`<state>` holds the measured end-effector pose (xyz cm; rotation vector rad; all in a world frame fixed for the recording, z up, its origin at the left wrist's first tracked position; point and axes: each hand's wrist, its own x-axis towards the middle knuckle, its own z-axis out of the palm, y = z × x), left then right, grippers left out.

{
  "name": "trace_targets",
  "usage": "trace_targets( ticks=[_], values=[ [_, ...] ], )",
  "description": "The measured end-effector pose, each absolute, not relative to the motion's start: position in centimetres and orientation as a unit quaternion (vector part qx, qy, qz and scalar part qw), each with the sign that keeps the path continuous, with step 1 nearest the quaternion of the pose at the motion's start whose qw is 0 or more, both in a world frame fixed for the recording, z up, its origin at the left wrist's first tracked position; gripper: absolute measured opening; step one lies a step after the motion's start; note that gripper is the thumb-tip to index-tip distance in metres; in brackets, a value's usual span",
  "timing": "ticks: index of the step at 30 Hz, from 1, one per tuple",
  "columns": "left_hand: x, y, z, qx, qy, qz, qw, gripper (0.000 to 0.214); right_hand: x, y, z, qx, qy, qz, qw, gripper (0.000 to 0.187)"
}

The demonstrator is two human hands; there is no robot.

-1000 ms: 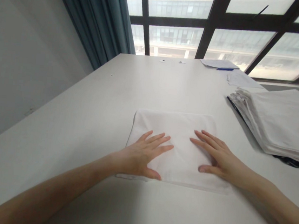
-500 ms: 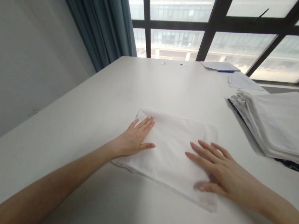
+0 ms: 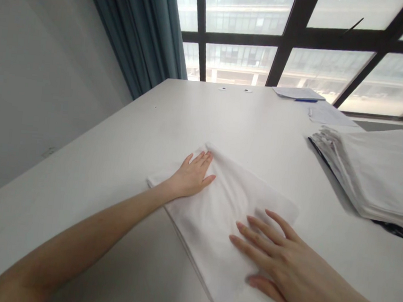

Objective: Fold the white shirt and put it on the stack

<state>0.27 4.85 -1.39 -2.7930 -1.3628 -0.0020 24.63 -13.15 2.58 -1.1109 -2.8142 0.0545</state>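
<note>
A folded white cloth (image 3: 221,219) lies at an angle on the white table, one corner pointing toward me and slight creases running across its middle. My left hand (image 3: 192,175) rests flat on its far left part, fingers stretched out and thumb apart. Over the right part of the cloth is my right hand (image 3: 271,257), fingers spread and palm down. Whether all its fingertips touch the fabric I cannot tell. Nothing is gripped in either hand.
To the right sits a stack of folded white cloths (image 3: 384,173) with something black beneath it. Papers (image 3: 329,115) and a blue pen (image 3: 306,100) lie at the table's far right corner. A wall (image 3: 33,82), blue curtain (image 3: 138,31) and windows border the table (image 3: 127,139).
The cloth has turned clockwise, its near right corner swinging toward me. My right hand has moved nearer and slightly left. My left hand has shifted a little away from me.
</note>
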Motion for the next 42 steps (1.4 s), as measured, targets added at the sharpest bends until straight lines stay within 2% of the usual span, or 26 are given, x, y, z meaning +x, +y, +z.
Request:
trace_targets(
  ticks=[4, 6, 10, 15, 18, 21, 24, 30, 33, 37, 40, 42],
  values=[
    [1.3, 6.9, -0.9, -0.931, -0.364, 0.010, -0.035, 0.065, 24.8, -10.2, 4.5, -0.337, -0.931, 0.117, 0.072, 0.038],
    [1.6, 7.6, -0.6, -0.948, -0.314, 0.010, -0.058, 0.065, 25.6, -7.6, 5.0, -0.368, -0.919, 0.102, 0.101, 0.034],
    [1.9, 7.9, -0.1, -0.970, -0.228, -0.014, -0.081, 0.063, 26.9, -1.9, 3.9, -0.476, -0.866, 0.035, 0.150, 0.034],
    [2.5, 7.0, -0.3, -0.980, -0.181, -0.030, -0.078, 0.062, 27.1, 4.2, 0.3, -0.548, -0.800, 0.108, 0.217, 0.042],
    [2.6, 6.6, -0.6, -0.973, -0.219, -0.052, -0.055, 0.053, 26.9, 6.0, -1.3, -0.555, -0.785, 0.120, 0.247, 0.041],
    [2.4, 6.4, -0.9, -0.943, -0.323, -0.078, -0.029, 0.048, 26.8, 6.3, -1.9, -0.539, -0.784, 0.129, 0.280, 0.038],
    [2.0, 6.6, -1.1, -0.915, -0.395, -0.076, -0.017, 0.051, 27.0, 6.0, -1.9, -0.526, -0.782, 0.134, 0.305, 0.037],
    [0.4, 7.8, -1.5, -0.894, -0.445, -0.054, -0.012, 0.055, 27.1, 6.0, -2.2, -0.538, -0.765, 0.134, 0.329, 0.031],
    [-0.1, 8.1, -1.5, -0.889, -0.450, -0.077, 0.019, 0.052, 27.0, 6.2, -2.3, -0.541, -0.760, 0.131, 0.334, 0.030],
    [0.1, 7.4, -0.8, -0.905, -0.397, -0.119, 0.095, 0.035, 26.8, 5.8, -2.2, -0.544, -0.757, 0.107, 0.347, 0.028],
    [0.6, 6.4, -0.2, -0.921, -0.360, -0.089, 0.123, 0.030, 26.6, 5.1, -2.0, -0.517, -0.780, 0.055, 0.348, 0.028],
    [1.1, 5.7, 0.0, -0.919, -0.369, -0.068, 0.120, 0.030, 26.4, 4.6, -1.7, -0.487, -0.815, 0.017, 0.315, 0.029]
  ],
)
